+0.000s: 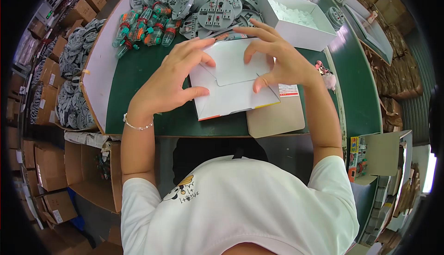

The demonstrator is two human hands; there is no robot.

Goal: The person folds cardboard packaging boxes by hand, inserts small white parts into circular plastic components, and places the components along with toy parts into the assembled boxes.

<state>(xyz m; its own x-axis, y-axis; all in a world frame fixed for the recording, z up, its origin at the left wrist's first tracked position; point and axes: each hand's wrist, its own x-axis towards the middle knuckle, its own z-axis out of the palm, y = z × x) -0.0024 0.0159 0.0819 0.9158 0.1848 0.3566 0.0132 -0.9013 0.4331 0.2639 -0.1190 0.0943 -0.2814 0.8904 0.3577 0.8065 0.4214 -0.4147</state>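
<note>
While our left hand and right hand spread loosely, we're likely closing the white box (flap needs pressing)

One white carton, one open white box, one bracelet, two white sleeves

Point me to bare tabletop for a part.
Largest: the green table left of the left hand, nearer than the clear plastic pieces. Smaller: between that hand, the white carton and the table's front edge. Crowded: the back, with grey discs and open white box; front right, cardboard partly hidden by the carton.
</note>
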